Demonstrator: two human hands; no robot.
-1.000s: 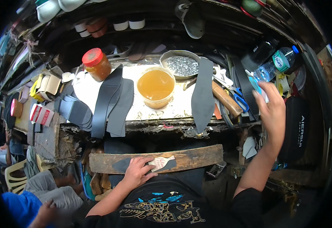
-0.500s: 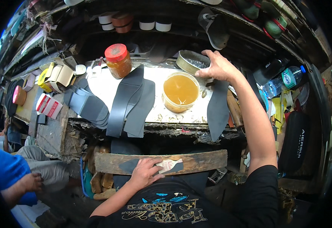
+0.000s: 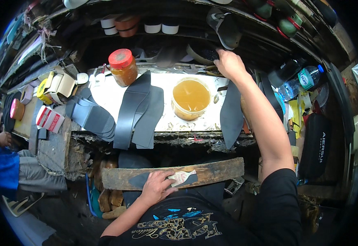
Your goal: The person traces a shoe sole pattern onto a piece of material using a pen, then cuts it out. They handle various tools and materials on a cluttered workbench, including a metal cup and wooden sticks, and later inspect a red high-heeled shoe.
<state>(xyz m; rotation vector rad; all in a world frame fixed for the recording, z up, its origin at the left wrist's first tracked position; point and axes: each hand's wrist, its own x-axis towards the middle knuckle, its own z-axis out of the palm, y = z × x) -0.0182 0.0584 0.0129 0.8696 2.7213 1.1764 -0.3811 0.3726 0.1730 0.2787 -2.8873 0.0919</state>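
Note:
My right hand (image 3: 230, 64) reaches to the back of the bench, its thumb and fingers closed on the near rim of an oval tin (image 3: 196, 56) that holds small dark bits. Across my lap lies a wooden board (image 3: 218, 169). My left hand (image 3: 158, 186) rests on it with fingers spread, holding down a dark sole-shaped piece (image 3: 137, 180). By its fingertips, a pale printed cutout (image 3: 181, 177) lies on that same piece. A tub of amber, glue-like liquid (image 3: 191, 96) stands uncovered on the white bench top (image 3: 168, 123).
A red-lidded jar (image 3: 122, 67) stands behind dark sole pieces (image 3: 136, 119). More soles (image 3: 93, 117) are fanned out at left, and one sole (image 3: 232, 117) overhangs the bench edge at right. Bottles (image 3: 306, 80) lie far right. Another person (image 3: 6, 156) sits at left.
My right hand has carried the oval tin backward, from beside the tub to the dark space under the shelf. My left hand stays on the board. The person at left has shifted.

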